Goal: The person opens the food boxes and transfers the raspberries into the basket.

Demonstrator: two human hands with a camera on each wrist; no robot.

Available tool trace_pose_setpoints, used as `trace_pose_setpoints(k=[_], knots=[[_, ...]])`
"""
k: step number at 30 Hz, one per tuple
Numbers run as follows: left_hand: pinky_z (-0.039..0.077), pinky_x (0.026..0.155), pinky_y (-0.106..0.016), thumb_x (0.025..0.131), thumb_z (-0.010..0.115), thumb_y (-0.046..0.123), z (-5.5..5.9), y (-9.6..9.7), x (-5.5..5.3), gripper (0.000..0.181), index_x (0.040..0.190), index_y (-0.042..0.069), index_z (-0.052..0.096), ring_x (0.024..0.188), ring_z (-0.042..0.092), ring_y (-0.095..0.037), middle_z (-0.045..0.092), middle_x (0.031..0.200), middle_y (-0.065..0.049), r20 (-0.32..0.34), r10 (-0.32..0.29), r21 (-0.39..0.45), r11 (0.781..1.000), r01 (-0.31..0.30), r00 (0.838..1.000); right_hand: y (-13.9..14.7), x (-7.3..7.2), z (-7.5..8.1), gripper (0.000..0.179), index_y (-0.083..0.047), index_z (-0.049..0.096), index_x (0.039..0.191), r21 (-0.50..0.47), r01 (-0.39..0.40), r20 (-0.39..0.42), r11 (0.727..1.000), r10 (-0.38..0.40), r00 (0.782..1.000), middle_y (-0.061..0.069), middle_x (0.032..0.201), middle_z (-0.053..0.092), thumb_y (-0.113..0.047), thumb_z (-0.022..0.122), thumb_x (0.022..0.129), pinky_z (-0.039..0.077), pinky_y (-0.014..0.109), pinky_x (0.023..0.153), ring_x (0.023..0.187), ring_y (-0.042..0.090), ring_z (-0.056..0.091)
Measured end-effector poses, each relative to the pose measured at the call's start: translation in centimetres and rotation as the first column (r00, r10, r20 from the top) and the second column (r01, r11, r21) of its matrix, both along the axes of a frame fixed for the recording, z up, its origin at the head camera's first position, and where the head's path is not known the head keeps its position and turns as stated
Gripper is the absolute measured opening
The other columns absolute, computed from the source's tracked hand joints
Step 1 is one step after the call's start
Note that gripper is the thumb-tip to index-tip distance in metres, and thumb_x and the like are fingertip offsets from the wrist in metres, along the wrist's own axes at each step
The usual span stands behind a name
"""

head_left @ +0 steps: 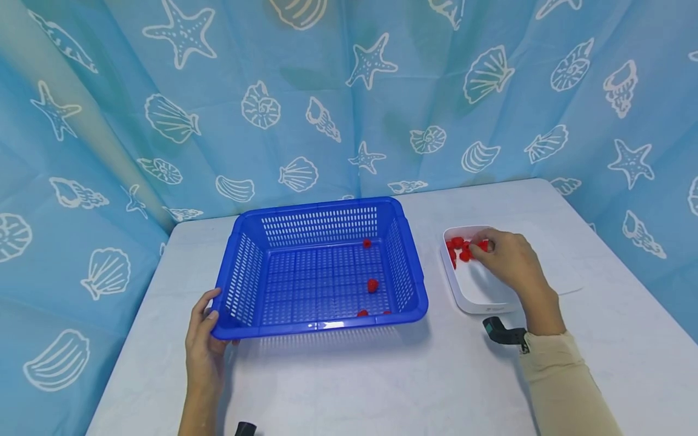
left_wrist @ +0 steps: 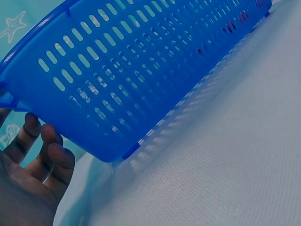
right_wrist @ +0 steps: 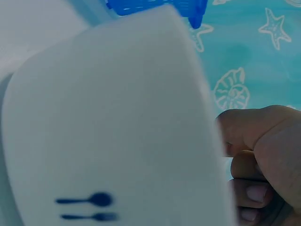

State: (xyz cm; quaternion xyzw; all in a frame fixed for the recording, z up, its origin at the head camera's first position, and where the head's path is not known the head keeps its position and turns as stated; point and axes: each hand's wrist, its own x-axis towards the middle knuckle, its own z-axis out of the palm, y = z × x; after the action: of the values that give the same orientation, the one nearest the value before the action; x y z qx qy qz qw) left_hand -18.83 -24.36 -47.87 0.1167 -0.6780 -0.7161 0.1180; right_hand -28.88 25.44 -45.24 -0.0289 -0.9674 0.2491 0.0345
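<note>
Over the red berries in the white container, the right hand curls its fingers, whether pinching one I cannot tell, and should squeeze lightly, clearing the rim, while the left hand, well apart, holds the blue basket by one corner.

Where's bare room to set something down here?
Free: white tabletop in front of the blue basket, plus a narrow strip between basket and white container. Crowded: the container's far end, with red pieces and right hand; the basket corner at the left hand.
</note>
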Motion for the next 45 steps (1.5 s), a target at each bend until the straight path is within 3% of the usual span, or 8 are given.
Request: trace_pose_setpoints(k=[18,26,40,45], knots=[[0.043,0.061,-0.025,0.093,0.042,0.037,0.0,0.0,0.0,0.041,0.134,0.029,0.044,0.089,0.055,-0.022,0.043,0.123,-0.006,0.001,0.007,-0.028,1.0,-0.007,1.0,-0.1,-1.2,-2.6,0.035,-0.005,0.061,0.111,0.025,-0.026,0.05,0.999,0.025,0.998,0.012,0.089,0.06,-0.023,0.068,0.081,0.046,0.046,0.068,0.083,0.031,0.053],[0.044,0.061,-0.025,0.094,0.042,0.037,0.1,0.1,0.0,0.041,0.134,0.029,0.044,0.087,0.055,-0.021,0.043,0.121,-0.007,-0.005,0.005,-0.031,1.0,-0.005,1.0,-0.4,-1.1,-2.7,0.04,-0.002,0.061,0.112,0.032,-0.018,0.03,0.999,0.017,0.999,0.012,0.084,0.061,-0.023,0.07,0.079,0.047,0.043,0.064,0.078,0.029,0.053],[0.043,0.061,-0.026,0.094,0.042,0.036,0.0,0.0,0.0,0.04,0.133,0.029,0.044,0.087,0.055,-0.021,0.044,0.122,-0.006,-0.013,-0.006,-0.022,1.0,0.005,1.0,-1.2,-1.3,-3.2,0.04,0.001,0.062,0.109,0.053,0.049,0.017,0.997,-0.05,0.999,0.019,0.102,0.061,-0.02,0.073,0.077,0.046,0.053,0.074,0.092,0.038,0.055],[0.043,0.061,-0.025,0.094,0.041,0.035,-0.1,0.0,0.1,0.04,0.134,0.028,0.044,0.087,0.055,-0.021,0.044,0.122,-0.007,-0.009,-0.001,-0.013,1.0,0.001,1.0,-1.2,-1.3,-3.2,0.038,0.001,0.062,0.105,0.057,0.037,0.011,0.998,-0.038,0.999,0.019,0.1,0.061,-0.019,0.074,0.075,0.046,0.052,0.073,0.089,0.037,0.055]])
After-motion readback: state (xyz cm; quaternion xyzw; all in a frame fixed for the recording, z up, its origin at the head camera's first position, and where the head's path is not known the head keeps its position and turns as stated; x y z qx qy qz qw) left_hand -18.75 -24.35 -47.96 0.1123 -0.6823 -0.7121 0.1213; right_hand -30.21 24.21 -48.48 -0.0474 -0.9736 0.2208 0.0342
